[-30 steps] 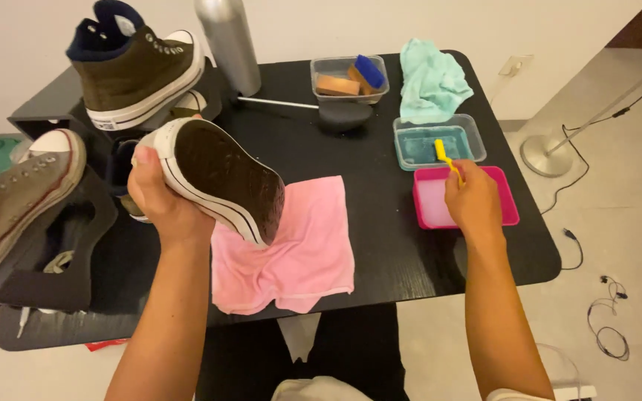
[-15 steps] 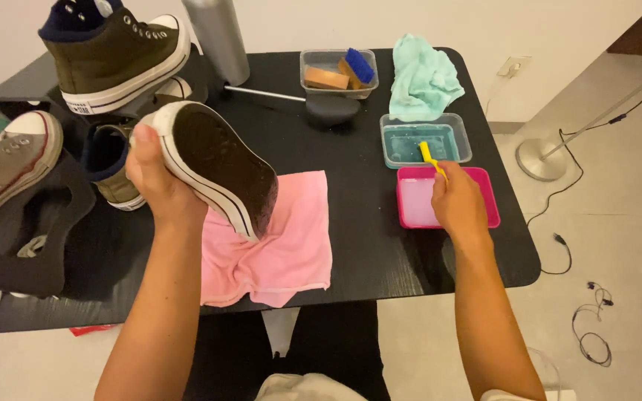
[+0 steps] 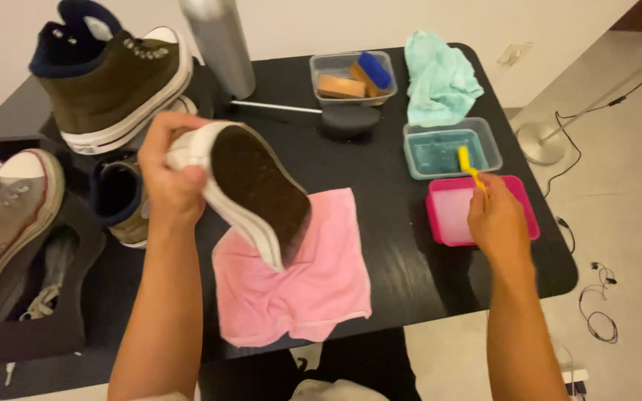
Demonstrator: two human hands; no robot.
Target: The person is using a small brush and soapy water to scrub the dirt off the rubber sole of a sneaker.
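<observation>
Left hand (image 3: 172, 178) gripped a white-edged sneaker (image 3: 250, 189), dark sole turned up, fingers wrapped round its heel end, held above a pink cloth (image 3: 313, 282) on the black table (image 3: 403, 267). Right hand (image 3: 495, 223) was closed around a yellow brush (image 3: 469, 165), its head at the clear tub of blue water (image 3: 451, 148), hand over the pink tray (image 3: 447, 215).

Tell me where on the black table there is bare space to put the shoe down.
Bare table lies between the pink cloth and the pink tray, and also near the front right corner. The back is crowded with containers, the left with shoes.
</observation>
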